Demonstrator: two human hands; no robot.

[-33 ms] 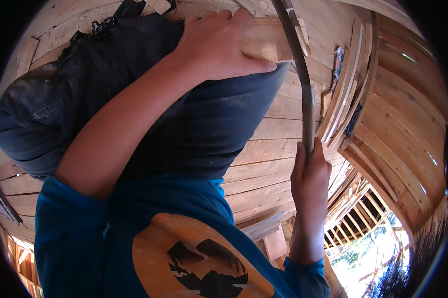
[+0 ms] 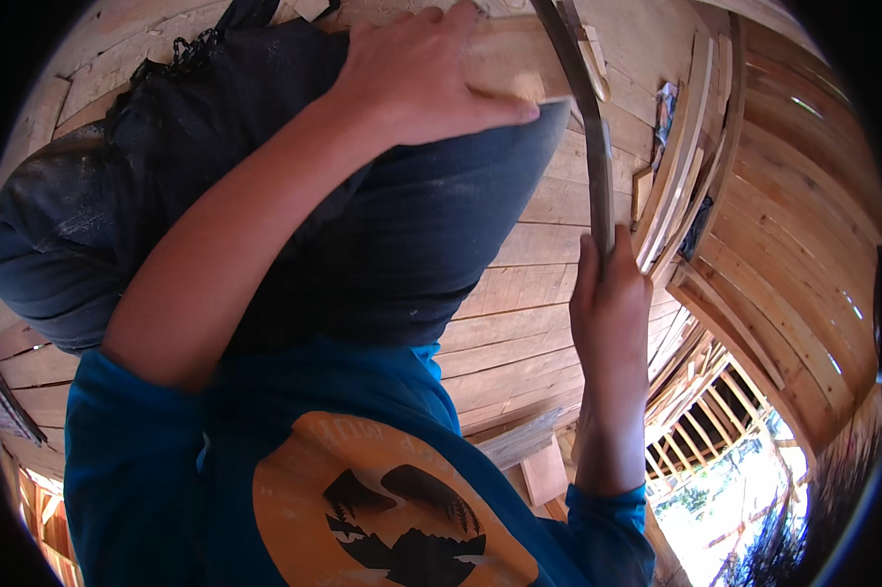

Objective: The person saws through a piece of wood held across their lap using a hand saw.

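My left hand [image 2: 417, 83] presses flat with spread fingers on a pale wooden board [image 2: 514, 61], which lies across my dark-trousered leg [image 2: 441, 225]. The thumb rests along the board's near edge, close to its lighter end. My right hand [image 2: 612, 303] is closed round the near end of a long, narrow, dark saw-like tool [image 2: 595, 161], seen edge-on. Its far part runs past the right end of the board. Whether it touches the wood there, I cannot tell. The wood under my left palm is hidden.
A plank floor [image 2: 529, 284] lies beneath me. Long timber strips [image 2: 681, 147] lie to the right, beside a plank wall [image 2: 793, 225]. A grey offcut [image 2: 519, 440] sits near my right forearm. Slatted timber [image 2: 705, 421] borders a bright opening at lower right.
My right hand has moved forward a little with the saw-like tool. The left hand and board appear slightly higher in the picture; their hold looks the same.
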